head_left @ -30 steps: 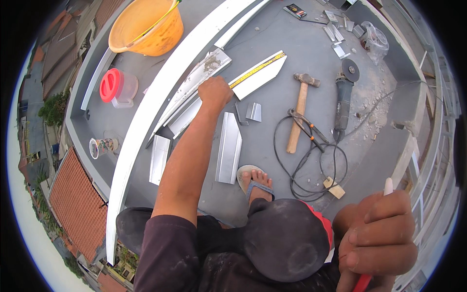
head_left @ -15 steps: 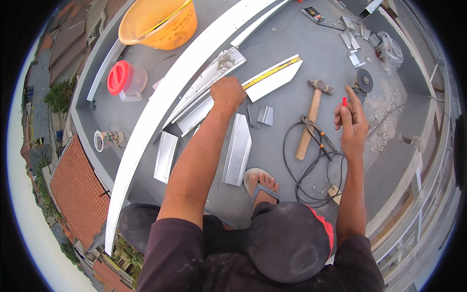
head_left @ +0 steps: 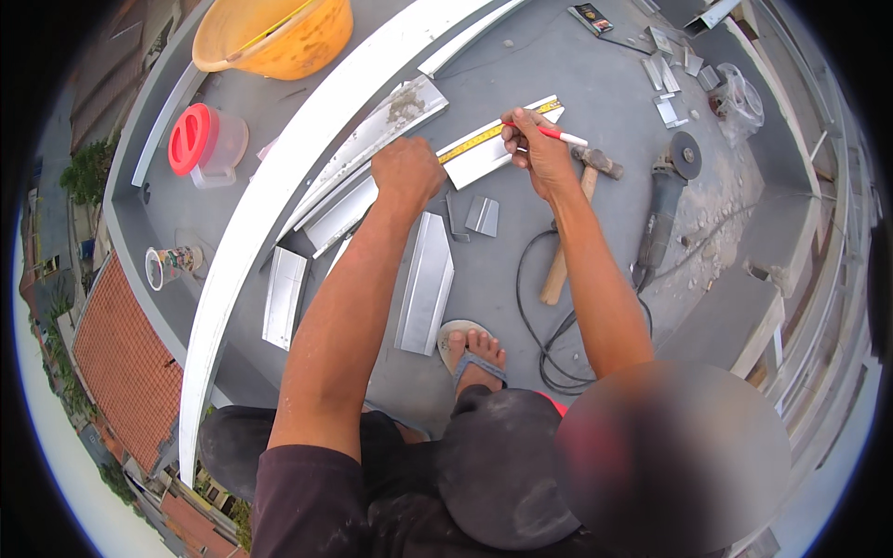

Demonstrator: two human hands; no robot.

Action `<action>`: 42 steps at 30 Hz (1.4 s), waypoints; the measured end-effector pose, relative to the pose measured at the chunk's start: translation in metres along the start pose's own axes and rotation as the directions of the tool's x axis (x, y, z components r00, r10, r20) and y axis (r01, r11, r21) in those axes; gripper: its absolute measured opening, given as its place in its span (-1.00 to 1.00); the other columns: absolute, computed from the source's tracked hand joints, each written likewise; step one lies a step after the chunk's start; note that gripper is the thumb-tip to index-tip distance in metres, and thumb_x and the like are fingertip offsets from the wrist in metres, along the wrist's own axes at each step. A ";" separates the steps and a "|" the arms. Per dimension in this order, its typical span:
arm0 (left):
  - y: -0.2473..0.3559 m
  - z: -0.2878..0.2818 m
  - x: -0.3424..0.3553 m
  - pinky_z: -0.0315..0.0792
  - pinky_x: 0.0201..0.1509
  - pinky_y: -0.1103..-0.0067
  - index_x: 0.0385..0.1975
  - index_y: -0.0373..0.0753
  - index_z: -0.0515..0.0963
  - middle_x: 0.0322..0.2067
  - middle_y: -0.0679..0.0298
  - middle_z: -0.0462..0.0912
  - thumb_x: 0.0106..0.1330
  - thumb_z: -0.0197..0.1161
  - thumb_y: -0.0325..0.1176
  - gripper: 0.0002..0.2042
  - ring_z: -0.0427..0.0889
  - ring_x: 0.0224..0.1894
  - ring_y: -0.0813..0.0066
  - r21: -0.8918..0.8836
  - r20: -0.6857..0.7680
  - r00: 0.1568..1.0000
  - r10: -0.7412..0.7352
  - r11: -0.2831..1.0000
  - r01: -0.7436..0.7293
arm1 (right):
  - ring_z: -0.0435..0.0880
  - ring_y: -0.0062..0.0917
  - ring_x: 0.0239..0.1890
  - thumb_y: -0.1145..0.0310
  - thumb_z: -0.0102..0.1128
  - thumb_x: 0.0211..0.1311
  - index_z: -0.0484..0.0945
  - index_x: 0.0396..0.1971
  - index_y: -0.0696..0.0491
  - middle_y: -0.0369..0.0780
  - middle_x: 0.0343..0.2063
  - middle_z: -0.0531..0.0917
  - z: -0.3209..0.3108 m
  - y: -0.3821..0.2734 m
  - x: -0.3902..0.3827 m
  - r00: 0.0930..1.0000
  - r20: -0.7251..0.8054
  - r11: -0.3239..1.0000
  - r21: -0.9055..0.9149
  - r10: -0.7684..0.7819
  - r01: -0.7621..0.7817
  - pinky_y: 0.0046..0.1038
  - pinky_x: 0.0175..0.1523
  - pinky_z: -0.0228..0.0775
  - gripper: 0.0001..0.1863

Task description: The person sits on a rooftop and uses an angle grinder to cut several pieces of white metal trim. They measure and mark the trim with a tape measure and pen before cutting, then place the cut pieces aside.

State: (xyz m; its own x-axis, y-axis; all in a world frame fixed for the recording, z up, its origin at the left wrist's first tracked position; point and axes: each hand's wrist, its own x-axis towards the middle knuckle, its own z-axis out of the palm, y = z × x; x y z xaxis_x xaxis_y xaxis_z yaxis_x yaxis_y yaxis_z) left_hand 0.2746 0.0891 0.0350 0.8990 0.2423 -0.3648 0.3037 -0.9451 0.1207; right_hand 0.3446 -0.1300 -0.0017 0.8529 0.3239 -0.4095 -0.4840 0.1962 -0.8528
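Note:
My left hand (head_left: 406,169) is closed at the near end of a yellow tape measure (head_left: 479,140) laid along a white angle-cut metal piece (head_left: 484,166); what sits inside its fingers is mostly hidden. My right hand (head_left: 530,144) grips a red-and-white pen (head_left: 564,137) over the tape. Below and left of my left hand lie grey-white channel strips (head_left: 372,130) and a cut silver piece (head_left: 423,284). A small bracket (head_left: 482,216) sits between my arms. Just right of my right hand lies a hammer (head_left: 605,163), partly hidden by the arm.
A long curved white strip (head_left: 257,223) crosses the left side, beside an orange tub (head_left: 298,51), lidded jug (head_left: 214,149) and cup (head_left: 175,268). An angle grinder (head_left: 663,200) with cable (head_left: 526,307) lies right, near metal offcuts (head_left: 668,110) and rubble along the parapet (head_left: 791,214).
My right hand has moved from the lower right up and leftward to the tape, pen in hand. My left hand stays at the tape's near end.

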 end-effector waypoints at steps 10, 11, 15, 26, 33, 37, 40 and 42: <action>0.000 -0.001 0.001 0.76 -0.14 0.29 -0.21 -0.22 0.83 -0.25 0.05 0.89 0.32 0.35 -0.27 -0.79 0.91 -0.18 0.09 0.045 0.007 1.000 -0.010 0.999 0.009 | 0.76 -0.45 -0.34 0.25 0.41 0.25 0.81 -0.24 0.08 -0.15 -0.45 0.79 -0.002 0.020 0.041 0.945 0.130 0.642 -0.706 -0.299 0.300 -0.36 -0.15 0.58 -0.78; 0.001 0.000 0.002 0.76 -0.17 0.33 -0.21 -0.18 0.83 -0.26 0.12 0.89 0.34 0.37 -0.26 -0.81 0.91 -0.19 0.16 0.067 0.013 1.000 -0.003 0.998 0.002 | 0.74 -0.43 -0.36 0.24 0.41 0.26 0.81 -0.24 0.08 -0.16 -0.45 0.78 -0.001 0.017 0.039 0.952 0.112 0.662 -0.695 -0.285 0.280 -0.34 -0.14 0.58 -0.78; 0.001 -0.001 0.004 0.75 -0.10 0.28 -0.20 -0.21 0.84 -0.22 0.07 0.89 0.31 0.35 -0.27 -0.78 0.90 -0.14 0.08 0.045 0.057 0.998 -0.003 0.999 0.000 | 0.67 -0.45 -0.39 0.14 0.45 0.33 0.81 -0.28 0.08 -0.20 -0.49 0.72 -0.001 -0.013 0.013 0.969 0.016 0.612 -0.773 -0.246 0.168 -0.28 -0.15 0.55 -0.72; -0.001 -0.001 0.004 0.75 -0.19 0.26 -0.17 -0.26 0.83 -0.24 0.04 0.89 0.31 0.37 -0.25 -0.75 0.91 -0.19 0.05 0.104 0.058 0.998 -0.011 0.995 0.005 | 0.83 -0.35 -0.44 -0.20 0.13 0.66 0.51 0.28 0.34 0.00 -0.31 0.79 0.065 -0.123 -0.227 0.951 0.290 0.923 0.385 -0.106 -0.014 -0.41 -0.43 0.72 -0.23; -0.003 0.011 -0.002 0.68 0.15 0.14 -0.03 -0.26 0.79 -0.06 -0.07 0.82 0.40 0.38 -0.01 -0.58 0.79 0.10 -0.11 0.011 0.005 0.999 -0.043 0.999 0.043 | 0.65 -0.53 -0.56 -0.24 -0.01 0.70 0.57 0.21 0.35 0.01 -0.35 0.69 0.083 -0.172 -0.290 0.835 0.542 0.905 0.300 0.098 -0.301 -0.58 -0.59 0.34 -0.20; -0.013 0.027 -0.037 0.62 0.22 0.08 0.15 -0.26 0.70 0.10 -0.08 0.71 0.42 0.39 0.13 -0.44 0.66 0.24 -0.19 -0.025 -0.223 0.974 0.023 0.999 -0.029 | 0.44 -0.78 -0.56 -0.11 0.00 0.76 0.64 0.12 0.24 -0.27 -0.35 0.63 0.066 -0.111 -0.278 0.955 0.234 0.872 0.412 0.180 -0.266 -0.71 -0.53 0.12 -0.39; -0.023 0.043 -0.049 0.60 0.23 0.06 0.26 -0.25 0.64 0.17 -0.08 0.66 0.43 0.39 0.16 -0.37 0.62 0.27 -0.18 -0.070 -0.229 0.973 0.029 0.996 -0.046 | 0.46 -0.79 -0.53 0.01 0.08 0.76 0.62 0.11 0.17 -0.33 -0.35 0.64 0.054 -0.048 -0.246 0.974 -0.125 0.919 0.373 0.189 -0.130 -0.70 -0.55 0.14 -0.54; -0.024 0.058 -0.050 0.59 0.23 0.06 0.30 -0.25 0.62 0.18 -0.08 0.65 0.43 0.41 0.14 -0.36 0.61 0.27 -0.18 -0.055 -0.373 0.926 0.063 0.994 -0.090 | 0.52 -0.72 -0.45 0.04 0.06 0.77 0.60 0.12 0.15 -0.32 -0.33 0.63 0.043 -0.020 -0.232 0.964 -0.191 0.931 0.349 0.186 -0.111 -0.67 -0.50 0.25 -0.57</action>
State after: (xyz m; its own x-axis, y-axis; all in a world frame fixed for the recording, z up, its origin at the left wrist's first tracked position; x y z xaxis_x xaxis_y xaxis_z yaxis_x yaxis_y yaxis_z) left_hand 0.2044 0.0873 -0.0034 0.9691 0.2461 0.0141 0.2382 -0.9496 0.2036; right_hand 0.1476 -0.1693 0.1240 0.7693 0.1723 -0.6152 -0.6131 0.4699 -0.6351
